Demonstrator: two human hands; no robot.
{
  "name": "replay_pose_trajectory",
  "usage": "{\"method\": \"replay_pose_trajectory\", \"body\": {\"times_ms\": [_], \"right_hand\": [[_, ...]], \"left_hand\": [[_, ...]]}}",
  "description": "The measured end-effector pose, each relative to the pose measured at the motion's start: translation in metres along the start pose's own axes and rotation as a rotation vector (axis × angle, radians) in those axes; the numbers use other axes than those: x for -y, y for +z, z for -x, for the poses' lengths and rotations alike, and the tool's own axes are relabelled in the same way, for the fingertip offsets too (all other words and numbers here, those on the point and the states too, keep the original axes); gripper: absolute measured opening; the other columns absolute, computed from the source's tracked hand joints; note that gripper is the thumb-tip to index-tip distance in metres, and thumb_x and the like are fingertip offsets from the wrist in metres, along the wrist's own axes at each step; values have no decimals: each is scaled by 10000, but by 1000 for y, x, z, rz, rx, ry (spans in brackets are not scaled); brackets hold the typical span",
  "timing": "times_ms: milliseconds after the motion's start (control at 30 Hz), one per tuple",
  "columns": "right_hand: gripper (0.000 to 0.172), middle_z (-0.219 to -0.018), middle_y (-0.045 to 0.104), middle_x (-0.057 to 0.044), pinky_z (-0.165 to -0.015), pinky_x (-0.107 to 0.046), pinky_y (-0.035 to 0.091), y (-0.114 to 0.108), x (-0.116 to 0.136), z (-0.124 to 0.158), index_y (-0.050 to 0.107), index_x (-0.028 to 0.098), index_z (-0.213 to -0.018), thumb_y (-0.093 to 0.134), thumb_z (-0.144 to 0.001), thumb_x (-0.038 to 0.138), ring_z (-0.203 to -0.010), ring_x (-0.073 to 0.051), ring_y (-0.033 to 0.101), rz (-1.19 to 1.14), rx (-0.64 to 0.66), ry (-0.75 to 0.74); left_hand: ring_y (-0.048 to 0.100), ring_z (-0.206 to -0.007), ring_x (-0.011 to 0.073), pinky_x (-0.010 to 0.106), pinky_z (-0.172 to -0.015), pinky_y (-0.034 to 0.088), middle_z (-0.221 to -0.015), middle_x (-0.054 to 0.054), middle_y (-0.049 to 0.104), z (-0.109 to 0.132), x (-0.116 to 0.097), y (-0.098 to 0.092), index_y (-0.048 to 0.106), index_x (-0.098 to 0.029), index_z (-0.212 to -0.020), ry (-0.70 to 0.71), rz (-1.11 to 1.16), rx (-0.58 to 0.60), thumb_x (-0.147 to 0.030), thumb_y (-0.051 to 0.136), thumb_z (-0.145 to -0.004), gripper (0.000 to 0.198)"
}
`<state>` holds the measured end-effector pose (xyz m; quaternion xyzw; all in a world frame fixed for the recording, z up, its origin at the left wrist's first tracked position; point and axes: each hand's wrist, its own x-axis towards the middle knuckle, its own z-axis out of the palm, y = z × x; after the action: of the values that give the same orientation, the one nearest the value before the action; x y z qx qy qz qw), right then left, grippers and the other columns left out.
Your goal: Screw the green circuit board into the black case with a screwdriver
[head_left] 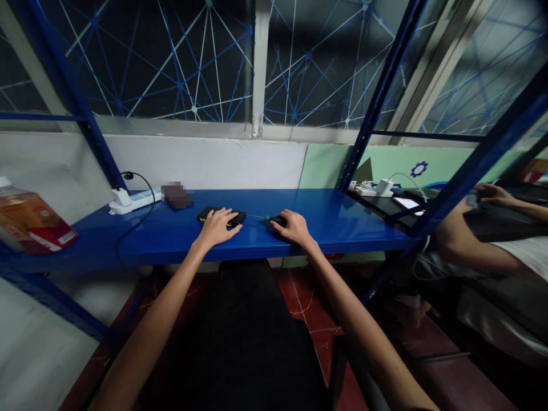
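My left hand (218, 226) lies on a flat black case-like object (240, 217) with yellow marks, its fingers spread over the top and the thumb apart. Its exact kind is hard to make out, since the hand covers much of it. In my right hand (294, 227) is a screwdriver (268, 218) with a dark handle and green collar; my fingers wrap round the handle. The thin shaft points left along the blue desk (257, 200), its tip close to the black object's right end.
Left on the desk stand a white power strip (135, 201) with a black cable (141, 220), a blurred brown item (178, 197) and a bottle of orange-red drink (34, 220). Blue frame posts (363, 123) rise at both sides. To the right, another person's arm (460, 234) reaches over a dark desk.
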<state>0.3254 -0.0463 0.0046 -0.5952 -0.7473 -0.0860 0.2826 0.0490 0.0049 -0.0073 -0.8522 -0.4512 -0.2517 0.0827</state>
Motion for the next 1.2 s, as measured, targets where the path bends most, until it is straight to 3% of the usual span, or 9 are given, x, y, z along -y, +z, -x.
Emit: {"method": "replay_pose_trajectory", "body": {"times_ms": [200, 367, 500, 633, 833, 967, 1100, 1200], "right_hand": [[273, -1017, 668, -63, -624, -269, 337, 1, -1, 1, 640, 219, -1014, 623, -849, 436, -810, -199, 613, 3, -28, -44], [289, -836, 712, -36, -594, -273, 274, -3, 4, 0, 607, 230, -1101, 622, -865, 396, -756, -217, 639, 36, 59, -22], [332, -774, 715, -32, -592, -270, 263, -4, 8, 1, 631, 242, -1083, 559, -911, 517, -725, -210, 646, 53, 57, -30], [361, -844, 730, -46, -609, -272, 295, -2, 7, 2, 661, 229, -1036, 439, -979, 508, -747, -188, 646, 24, -2, -49], [334, -930, 695, -61, -601, -275, 315, 0, 2, 1, 690, 213, -880, 592, -871, 532, -784, -195, 630, 70, -15, -18], [269, -993, 691, -56, -596, -267, 303, -2, 3, 1, 645, 225, -991, 638, -849, 453, -811, -197, 626, 46, -3, -36], [333, -847, 713, -35, -584, -270, 269, -3, 6, -1, 605, 234, -1096, 652, -850, 452, -759, -214, 635, 57, 91, 20], [369, -770, 704, -27, -589, -272, 270, -3, 7, 0, 610, 243, -1092, 562, -901, 555, -736, -218, 642, 44, 66, 8]], "left_hand": [[496, -1342, 350, 558, -1114, 351, -1398, 110, 593, 0, -1, -1, 666, -231, -1288, -3, 18, -9, -512, 539, -893, 500], [513, -1328, 349, 536, -1109, 366, -1380, 115, 608, 0, 0, 0, 676, -216, -1276, -1, 19, -18, -506, 563, -878, 505], [520, -1323, 339, 520, -1111, 368, -1378, 113, 610, -1, 0, 1, 677, -217, -1272, 0, 7, -19, -499, 566, -878, 498], [526, -1319, 331, 513, -1106, 378, -1368, 112, 618, -1, 0, 0, 681, -215, -1266, 0, -11, -20, -503, 562, -877, 498], [516, -1327, 330, 503, -1105, 382, -1375, 110, 613, -1, 0, 0, 678, -217, -1271, 5, -11, -16, -504, 555, -881, 500], [512, -1328, 346, 528, -1108, 372, -1379, 105, 610, -1, 1, 1, 680, -235, -1270, 2, 15, -14, -505, 557, -875, 494], [509, -1328, 354, 538, -1102, 375, -1376, 115, 611, -1, 2, 1, 678, -229, -1273, 12, 25, -21, -513, 552, -877, 503], [509, -1328, 355, 533, -1103, 374, -1376, 124, 610, -1, 1, 0, 676, -209, -1274, 11, 12, -17, -510, 553, -881, 510]]}}
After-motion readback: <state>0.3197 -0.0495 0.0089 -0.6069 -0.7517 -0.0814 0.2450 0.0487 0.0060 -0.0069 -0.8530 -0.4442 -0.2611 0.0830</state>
